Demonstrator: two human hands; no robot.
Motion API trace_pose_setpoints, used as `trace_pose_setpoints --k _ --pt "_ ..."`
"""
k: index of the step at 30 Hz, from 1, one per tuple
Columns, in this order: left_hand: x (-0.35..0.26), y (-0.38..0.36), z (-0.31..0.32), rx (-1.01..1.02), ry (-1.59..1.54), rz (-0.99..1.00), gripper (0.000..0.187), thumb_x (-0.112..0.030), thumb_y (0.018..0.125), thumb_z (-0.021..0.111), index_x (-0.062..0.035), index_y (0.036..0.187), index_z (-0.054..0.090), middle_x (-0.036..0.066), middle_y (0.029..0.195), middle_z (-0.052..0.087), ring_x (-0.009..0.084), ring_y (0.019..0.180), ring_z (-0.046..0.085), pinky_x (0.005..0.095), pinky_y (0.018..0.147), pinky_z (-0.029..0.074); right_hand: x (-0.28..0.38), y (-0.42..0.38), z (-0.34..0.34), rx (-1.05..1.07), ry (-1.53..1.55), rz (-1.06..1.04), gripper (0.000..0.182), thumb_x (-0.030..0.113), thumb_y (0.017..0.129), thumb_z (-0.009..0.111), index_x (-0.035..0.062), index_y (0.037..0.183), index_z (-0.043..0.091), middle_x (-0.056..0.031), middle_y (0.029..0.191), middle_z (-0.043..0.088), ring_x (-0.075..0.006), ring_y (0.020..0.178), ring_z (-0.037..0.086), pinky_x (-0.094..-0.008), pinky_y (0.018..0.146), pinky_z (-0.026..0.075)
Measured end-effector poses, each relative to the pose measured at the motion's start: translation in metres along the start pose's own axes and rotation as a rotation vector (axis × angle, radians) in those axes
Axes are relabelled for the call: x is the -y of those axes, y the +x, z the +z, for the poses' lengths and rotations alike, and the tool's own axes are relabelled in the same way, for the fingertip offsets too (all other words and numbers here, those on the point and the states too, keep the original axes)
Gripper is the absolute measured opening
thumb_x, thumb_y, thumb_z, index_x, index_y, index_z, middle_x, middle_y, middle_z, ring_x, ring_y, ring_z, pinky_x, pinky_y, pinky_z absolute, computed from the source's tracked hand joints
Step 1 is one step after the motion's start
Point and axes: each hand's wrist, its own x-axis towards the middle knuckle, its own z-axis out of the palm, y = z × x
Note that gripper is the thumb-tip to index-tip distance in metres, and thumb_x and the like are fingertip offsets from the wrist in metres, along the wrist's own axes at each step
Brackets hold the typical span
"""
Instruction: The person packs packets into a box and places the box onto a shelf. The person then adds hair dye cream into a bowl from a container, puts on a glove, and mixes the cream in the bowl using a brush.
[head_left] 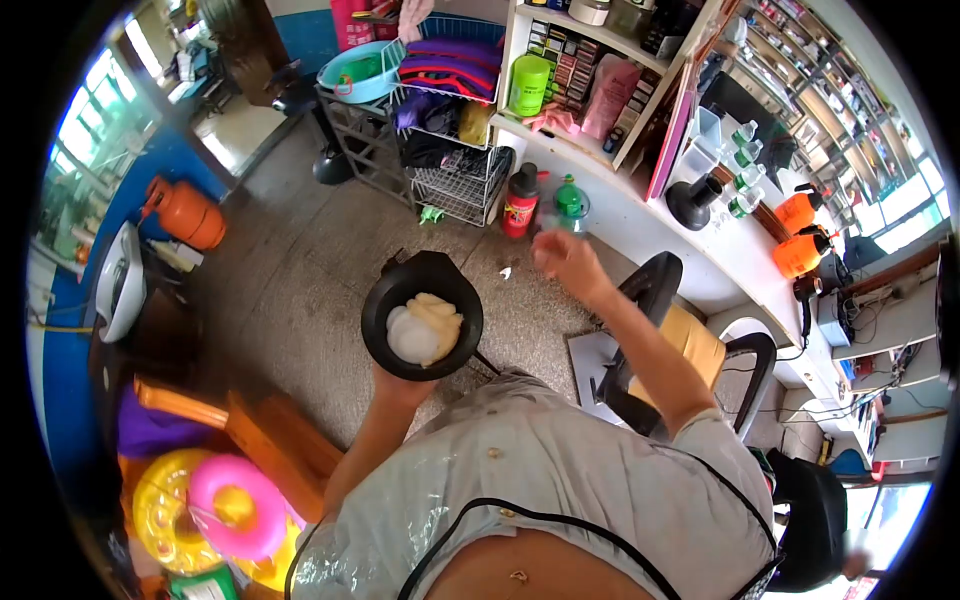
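My left hand (402, 388) holds a black bowl (374, 335) from below, its fingers mostly hidden under the base. Inside the bowl lie two soft masses side by side: a white paste (408, 335) and a creamy yellow paste (440, 322). The bowl's far rim carries a tab and a toothed edge. A thin dark rod shows beside its lower right side. Raised to the right and apart from the bowl, my right hand (570, 262) has its fingers curled in and slightly blurred. I see nothing in it.
Ahead stand a wire rack (455, 190) with folded towels, a red bottle (520, 200) and a green-topped jug (571, 200). A chair (690, 340) is close on my right, below a long counter (700, 235). Swim rings (237, 507) and an orange gas cylinder (187, 213) are at left.
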Motion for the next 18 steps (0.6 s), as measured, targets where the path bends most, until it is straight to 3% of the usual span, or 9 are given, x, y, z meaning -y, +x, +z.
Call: trace_pose_setpoints --k 2,4,6,10,11,13,15,16,18 --pt "-0.001 0.068 -0.013 -0.079 -0.751 -0.3 0.05 -0.048 0.088 0.04 -0.0137 0.123 0.046 0.008 0.126 0.049 0.0265 0.116 0.047 0.0434 0.098 0.039 -0.029 0.103 -0.031 -0.227 -0.191 -0.215 0.034 0.013 0.078 0.066 0.0011 0.107 0.052 -0.0109 0.093 0.062 -0.0204 0.073 0.063 -0.0313 0.065 0.051" --pt "-0.001 0.117 -0.016 -0.102 -0.805 -0.287 0.053 -0.049 0.086 0.041 -0.0115 0.124 0.047 0.012 0.126 0.05 0.0318 0.115 0.048 0.0484 0.096 0.04 -0.019 0.175 -0.056 -0.303 -0.311 -0.153 0.042 0.018 0.074 0.069 0.0023 0.108 0.051 -0.0129 0.096 0.06 -0.0249 0.086 0.06 -0.0351 0.076 0.049" --pt "0.002 0.161 -0.021 -0.135 -0.826 -0.295 0.05 -0.046 0.087 0.042 -0.0117 0.124 0.047 0.012 0.126 0.049 0.031 0.115 0.048 0.0476 0.097 0.039 -0.043 0.258 -0.078 -0.409 -0.441 -0.385 0.05 0.021 0.07 0.07 0.0042 0.111 0.048 -0.0137 0.099 0.059 -0.0285 0.1 0.054 -0.0387 0.085 0.044" --pt "0.011 0.237 -0.03 -0.128 -0.588 -0.19 0.051 -0.045 0.087 0.041 -0.0111 0.125 0.045 0.012 0.125 0.05 0.0308 0.115 0.048 0.0473 0.098 0.039 -0.052 0.378 -0.103 -0.384 -0.609 -0.196 0.071 0.029 0.07 0.07 -0.0039 0.124 0.039 -0.0216 0.111 0.053 -0.0334 0.108 0.047 -0.0395 0.097 0.036" --pt "0.01 0.253 -0.031 -0.197 -0.628 -0.207 0.052 -0.046 0.088 0.039 -0.0105 0.125 0.044 0.011 0.126 0.049 0.0304 0.116 0.047 0.0466 0.099 0.038 -0.06 0.406 -0.107 -0.411 -0.755 -0.217 0.084 0.041 0.069 0.069 -0.0008 0.131 0.033 -0.0239 0.122 0.046 -0.0363 0.114 0.043 -0.039 0.1 0.034" --pt "0.008 0.283 -0.034 -0.278 -0.667 -0.234 0.053 -0.046 0.088 0.038 -0.0099 0.126 0.043 0.01 0.126 0.049 0.0299 0.116 0.046 0.046 0.1 0.037 -0.076 0.46 -0.111 -0.397 -0.789 -0.119 0.088 0.047 0.067 0.068 0.002 0.133 0.031 -0.0236 0.126 0.042 -0.0369 0.117 0.04 -0.0397 0.1 0.034" --pt "0.01 0.309 -0.04 -0.181 0.037 -0.136 0.048 -0.032 0.085 0.052 -0.0104 0.126 0.041 0.007 0.126 0.048 0.0234 0.118 0.044 0.0385 0.102 0.034 -0.089 0.496 -0.114 -0.341 -0.76 0.036 0.098 0.058 0.062 0.068 0.0106 0.137 0.027 -0.0235 0.133 0.034 -0.0379 0.122 0.036 -0.0473 0.098 0.035" --pt "0.012 0.321 -0.044 -0.154 0.27 -0.101 0.049 -0.027 0.084 0.057 -0.0105 0.127 0.04 0.006 0.126 0.047 0.0212 0.118 0.044 0.036 0.103 0.033 -0.096 0.512 -0.116 -0.335 -0.761 0.042 0.098 0.058 0.062 0.068 0.0106 0.137 0.027 -0.0235 0.133 0.034 -0.0379 0.122 0.036 -0.0473 0.098 0.035" --pt "0.013 0.348 -0.056 -0.022 1.127 0.143 0.058 -0.021 0.074 0.07 -0.0083 0.124 0.042 0.006 0.123 0.05 0.0197 0.115 0.047 0.034 0.099 0.036 -0.083 0.526 -0.107 -0.249 -0.95 0.249 0.099 0.057 0.061 0.069 0.0128 0.137 0.025 -0.0241 0.132 0.034 -0.0404 0.122 0.036 -0.0529 0.093 0.037"
